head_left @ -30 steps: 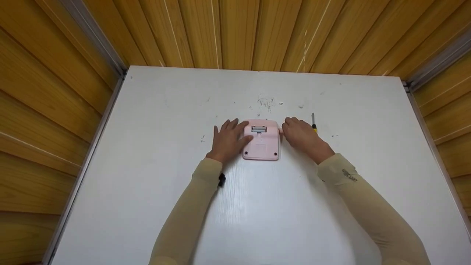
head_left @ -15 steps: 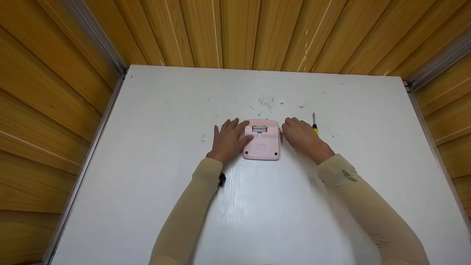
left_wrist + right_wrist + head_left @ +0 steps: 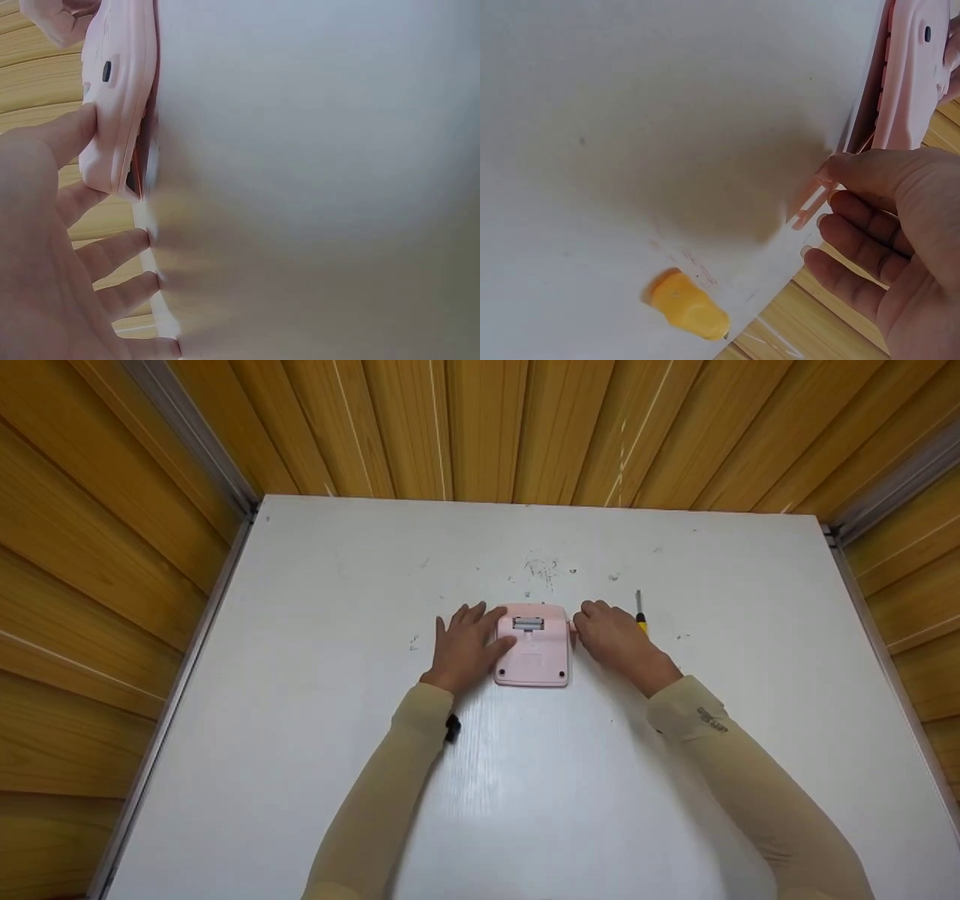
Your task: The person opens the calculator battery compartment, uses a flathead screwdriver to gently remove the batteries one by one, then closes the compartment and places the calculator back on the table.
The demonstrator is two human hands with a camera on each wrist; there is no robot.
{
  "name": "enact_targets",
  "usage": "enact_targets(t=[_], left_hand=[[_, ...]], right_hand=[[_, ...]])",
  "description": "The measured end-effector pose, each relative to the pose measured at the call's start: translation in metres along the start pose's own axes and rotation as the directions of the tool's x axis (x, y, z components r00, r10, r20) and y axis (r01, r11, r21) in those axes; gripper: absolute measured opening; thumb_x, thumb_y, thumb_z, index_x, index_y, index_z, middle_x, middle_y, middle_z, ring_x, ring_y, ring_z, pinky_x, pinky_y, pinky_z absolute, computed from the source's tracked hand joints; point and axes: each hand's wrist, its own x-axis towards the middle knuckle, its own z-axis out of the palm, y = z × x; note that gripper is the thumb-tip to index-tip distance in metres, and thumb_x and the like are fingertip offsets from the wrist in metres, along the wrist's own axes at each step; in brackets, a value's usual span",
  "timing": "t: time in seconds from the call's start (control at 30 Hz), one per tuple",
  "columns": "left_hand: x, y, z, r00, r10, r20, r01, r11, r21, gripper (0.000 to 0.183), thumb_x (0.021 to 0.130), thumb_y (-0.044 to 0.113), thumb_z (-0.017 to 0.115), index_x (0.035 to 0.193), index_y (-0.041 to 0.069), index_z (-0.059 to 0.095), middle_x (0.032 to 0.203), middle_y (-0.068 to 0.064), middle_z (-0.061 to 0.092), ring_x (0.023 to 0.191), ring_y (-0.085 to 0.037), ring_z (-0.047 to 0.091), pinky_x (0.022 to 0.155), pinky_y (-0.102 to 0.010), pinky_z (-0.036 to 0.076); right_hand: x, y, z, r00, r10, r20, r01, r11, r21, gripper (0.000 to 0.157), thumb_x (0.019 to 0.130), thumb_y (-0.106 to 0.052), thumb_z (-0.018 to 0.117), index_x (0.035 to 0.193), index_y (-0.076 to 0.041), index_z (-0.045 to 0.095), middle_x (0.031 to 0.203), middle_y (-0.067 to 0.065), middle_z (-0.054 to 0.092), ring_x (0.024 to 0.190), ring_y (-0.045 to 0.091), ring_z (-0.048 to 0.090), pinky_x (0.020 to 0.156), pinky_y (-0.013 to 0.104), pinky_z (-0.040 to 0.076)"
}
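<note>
A pink calculator (image 3: 532, 656) lies face down on the white table, its keys showing along the underside in the right wrist view. An uncovered slot in its back holds a grey cylinder (image 3: 528, 623) that looks like a battery. My left hand (image 3: 466, 649) grips the left side, thumb on the back, index finger at the upper edge, other fingers spread on the table. At the right side, my right hand (image 3: 611, 637) pinches a thin pink plastic strip (image 3: 808, 201) by thumb and fingertips, its end at the casing seam. A narrow gap shows along the casing's edge in the left wrist view.
A screwdriver with a yellow and black handle (image 3: 642, 623) lies just beyond my right hand, shaft pointing away. The white table (image 3: 360, 562) bears dark scuffs near its far side. Wooden slat walls (image 3: 480, 427) enclose the back and sides.
</note>
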Motion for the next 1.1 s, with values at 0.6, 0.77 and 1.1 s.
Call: enact_targets(t=[0.6,0.77,1.1], left_hand=[[0.004,0.007,0.005,0.995,-0.032,-0.093,0.024,0.996,-0.082,0.058,0.110,0.057,0.045,0.158,0.025,0.055,0.165,-0.010,0.045,0.157,-0.036,0.029,0.123,-0.072,0.005],[0.010,0.010,0.008,0.994,-0.049,-0.094,0.041,0.995,-0.087,0.058,0.110,0.057,0.045,0.157,0.025,0.057,0.166,-0.012,0.042,0.159,-0.037,0.025,0.123,-0.071,0.002],[0.020,0.013,0.010,0.990,-0.081,-0.120,0.079,0.997,-0.019,0.058,0.109,0.060,0.046,0.152,0.026,0.062,0.167,-0.013,0.040,0.158,-0.038,0.026,0.122,-0.073,0.006]], right_hand=[[-0.014,0.006,0.000,0.985,0.021,-0.169,0.008,0.985,0.173,0.018,0.107,-0.011,0.063,0.116,0.004,0.064,0.102,0.016,0.059,0.091,0.032,0.058,0.077,0.044,0.055],[-0.021,0.011,0.003,0.980,0.052,-0.192,-0.015,0.982,0.189,0.018,0.106,-0.011,0.065,0.116,0.004,0.064,0.102,0.016,0.058,0.090,0.032,0.057,0.076,0.046,0.054],[-0.029,0.020,0.013,0.963,0.056,-0.265,-0.006,0.982,0.188,0.016,0.104,-0.008,0.065,0.108,0.007,0.065,0.098,0.019,0.059,0.086,0.035,0.057,0.074,0.048,0.053]])
